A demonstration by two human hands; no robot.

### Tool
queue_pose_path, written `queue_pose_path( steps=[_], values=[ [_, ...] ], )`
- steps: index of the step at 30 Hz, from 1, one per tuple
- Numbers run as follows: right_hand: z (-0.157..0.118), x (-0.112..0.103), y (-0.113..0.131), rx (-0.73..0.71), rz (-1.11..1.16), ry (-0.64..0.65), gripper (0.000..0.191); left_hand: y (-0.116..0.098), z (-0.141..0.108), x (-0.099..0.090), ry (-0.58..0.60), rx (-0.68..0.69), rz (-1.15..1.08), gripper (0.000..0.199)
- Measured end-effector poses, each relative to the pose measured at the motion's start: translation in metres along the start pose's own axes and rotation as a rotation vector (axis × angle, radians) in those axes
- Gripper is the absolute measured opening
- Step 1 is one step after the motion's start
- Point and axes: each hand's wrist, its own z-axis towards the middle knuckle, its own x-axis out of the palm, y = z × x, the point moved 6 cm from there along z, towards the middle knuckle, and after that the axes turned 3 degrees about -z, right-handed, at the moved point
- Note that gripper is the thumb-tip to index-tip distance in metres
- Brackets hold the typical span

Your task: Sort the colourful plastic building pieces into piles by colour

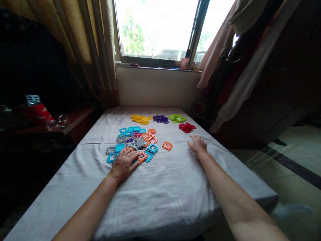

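My left hand (126, 163) lies with fingers spread on the near edge of a mixed heap of plastic interlocking tiles (139, 144), mostly blue, grey and orange. A single orange tile (167, 145) sits apart, just right of the heap. Over the cloth to its right is my right hand (197, 144), fingers apart and nothing visible in them. Just beyond that hand is a small pile of red tiles (187, 127). Farther back are piles of yellow tiles (140, 119), purple tiles (161, 119) and green tiles (177, 118).
A pale cloth covers the table (160, 194), which reaches the wall under a window. On the left, a dark side table (77, 118) carries a red container (37, 113) and glasses (58, 122). Clothes (240, 83) hang at the right, and a curtain (92, 50) at the left.
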Motion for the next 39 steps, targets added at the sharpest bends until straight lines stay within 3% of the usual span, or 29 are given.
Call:
queue_pose_path(
  steps=[4,6,9,13,16,19,22,26,30,32,35,39],
  values=[
    [-0.021,0.025,0.090,-0.309,0.118,-0.023,0.048,0.000,-0.003,-0.005,-0.014,-0.006,-0.001,0.038],
    [-0.035,0.038,0.113,-0.387,0.169,-0.019,0.043,-0.001,-0.003,-0.008,-0.025,-0.001,0.000,0.031],
    [-0.048,0.046,0.116,-0.364,0.234,-0.058,0.028,-0.005,-0.002,-0.011,-0.048,0.026,-0.011,0.025],
    [-0.064,0.030,0.111,-0.300,0.289,-0.193,0.033,-0.009,0.000,-0.014,-0.081,0.086,-0.042,0.025],
    [-0.089,0.015,0.139,-0.520,0.340,-0.231,0.029,0.000,-0.002,-0.021,-0.173,0.025,-0.053,0.028],
    [-0.119,0.014,0.174,-0.780,0.349,-0.149,0.028,0.022,-0.009,-0.029,-0.275,-0.176,-0.009,0.029],
    [-0.135,0.019,0.189,-0.850,0.283,-0.078,0.033,0.039,-0.018,-0.029,-0.309,-0.345,0.054,0.031],
    [-0.142,0.020,0.192,-0.880,0.266,-0.082,0.032,0.039,-0.021,-0.023,-0.265,-0.378,0.117,0.046],
    [-0.134,0.012,0.185,-0.870,0.341,-0.168,0.034,0.035,-0.019,-0.017,-0.149,-0.455,0.144,0.060],
    [-0.119,0.007,0.170,-0.754,0.369,-0.227,0.034,0.035,-0.018,-0.016,-0.094,-0.495,0.140,0.056],
    [-0.089,0.005,0.131,-0.428,0.327,-0.281,0.033,0.034,-0.017,-0.017,-0.059,-0.489,0.118,0.042],
    [-0.063,0.013,0.084,-0.104,0.225,-0.218,0.030,0.034,-0.016,-0.019,-0.064,-0.475,0.106,0.043]
  ],
)
